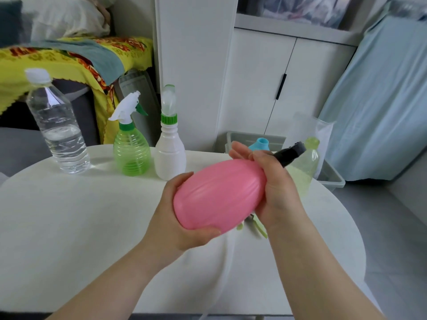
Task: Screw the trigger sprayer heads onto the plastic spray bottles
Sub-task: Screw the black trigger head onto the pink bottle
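White round table (pixel 69 215) fills the lower frame. The pink spray bottle (pixel 219 192) is held above it at frame centre, tilted, with its base toward lower left and its neck toward upper right. The left hand (pixel 175 218) grips the base end with its fingers curled round it. The right hand (pixel 277 190) is wrapped round the neck end, where the black trigger sprayer head (pixel 291 153) projects to the upper right. At centre left stand a clear water bottle (pixel 57 125), a green spray bottle (pixel 130 153) with a white trigger head fitted, and a white bottle (pixel 169 155). A grey bin (pixel 332 179) sits at right.
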The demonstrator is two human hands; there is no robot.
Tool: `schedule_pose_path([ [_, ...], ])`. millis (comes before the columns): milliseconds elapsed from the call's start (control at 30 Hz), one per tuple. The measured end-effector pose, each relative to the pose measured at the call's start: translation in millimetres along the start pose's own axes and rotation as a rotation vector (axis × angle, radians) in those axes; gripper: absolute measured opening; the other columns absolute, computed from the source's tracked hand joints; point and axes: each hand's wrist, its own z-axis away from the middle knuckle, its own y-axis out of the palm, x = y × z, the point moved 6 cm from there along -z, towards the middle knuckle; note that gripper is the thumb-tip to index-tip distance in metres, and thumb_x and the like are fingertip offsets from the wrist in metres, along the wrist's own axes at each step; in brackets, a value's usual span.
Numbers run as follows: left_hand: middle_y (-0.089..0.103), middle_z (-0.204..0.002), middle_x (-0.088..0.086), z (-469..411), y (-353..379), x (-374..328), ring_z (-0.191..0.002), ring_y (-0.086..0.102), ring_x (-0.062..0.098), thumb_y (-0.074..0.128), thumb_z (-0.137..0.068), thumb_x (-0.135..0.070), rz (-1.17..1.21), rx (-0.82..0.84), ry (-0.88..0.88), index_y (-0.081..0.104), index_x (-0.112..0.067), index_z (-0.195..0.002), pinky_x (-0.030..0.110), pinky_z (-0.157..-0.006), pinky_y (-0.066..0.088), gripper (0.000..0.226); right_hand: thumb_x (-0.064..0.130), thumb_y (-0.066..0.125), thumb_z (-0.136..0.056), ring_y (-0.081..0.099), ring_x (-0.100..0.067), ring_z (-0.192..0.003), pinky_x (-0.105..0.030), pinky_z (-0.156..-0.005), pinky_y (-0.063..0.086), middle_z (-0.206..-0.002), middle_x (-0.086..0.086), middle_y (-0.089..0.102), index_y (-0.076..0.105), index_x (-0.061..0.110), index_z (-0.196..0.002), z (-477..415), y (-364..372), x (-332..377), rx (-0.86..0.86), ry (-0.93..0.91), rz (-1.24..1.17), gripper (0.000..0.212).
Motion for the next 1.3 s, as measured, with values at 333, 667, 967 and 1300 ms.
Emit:
schedule_pose_path([
  [333,0.037,-0.109,-0.039,3.6,-10.7,9.6,-0.099,0.034,-0.03,0.088,-0.029,-0.025,-0.318,-0.113,0.183,0.035,-0.055,-0.104,-0.01,-0.073,0.029,0.097,0.029,0.066,-0.054,0.059,-0.013,-0.061,-0.026,-0.061,0.046,-0.074,0.001,0.066,0.072,0.017,-0.07,-2.0,-2.0,-15.1,-0.288,0.046,0.106,0.021],
  [667,0.021,-0.107,-0.049,-7.7,-23.0,16.4,-0.094,0.024,-0.039,0.087,-0.036,-0.037,-0.445,0.133,0.048,0.009,-0.076,-0.101,-0.006,-0.069,0.034,0.109,0.009,0.059,-0.077,0.062,-0.015,-0.099,-0.034,-0.096,0.045,-0.085,0.011,0.073,0.059,0.028,-0.056,-3.2,44.8,0.5,0.165,-0.172,0.49,0.029],
  [967,0.042,-0.093,-0.035,-8.9,-35.3,17.5,-0.081,0.042,-0.029,0.082,-0.039,-0.035,-0.387,-0.011,-0.022,0.024,-0.064,-0.091,-0.008,-0.061,0.035,0.083,0.002,0.061,-0.077,0.059,0.0,-0.103,-0.008,-0.089,0.043,-0.071,0.015,0.07,0.056,0.023,-0.059,7.8,80.2,-29.3,0.308,-0.311,0.595,0.028],
  [1300,0.028,-0.128,-0.022,-19.4,-53.1,26.3,-0.119,0.029,-0.002,0.079,-0.057,-0.035,-0.481,0.018,-0.007,0.024,-0.031,-0.135,0.016,-0.098,0.022,0.096,0.016,0.068,-0.074,0.057,0.007,-0.063,-0.001,-0.06,0.042,-0.071,0.012,0.061,0.056,0.022,-0.066,-43.3,68.0,-11.1,0.054,-0.372,0.731,0.015],
])
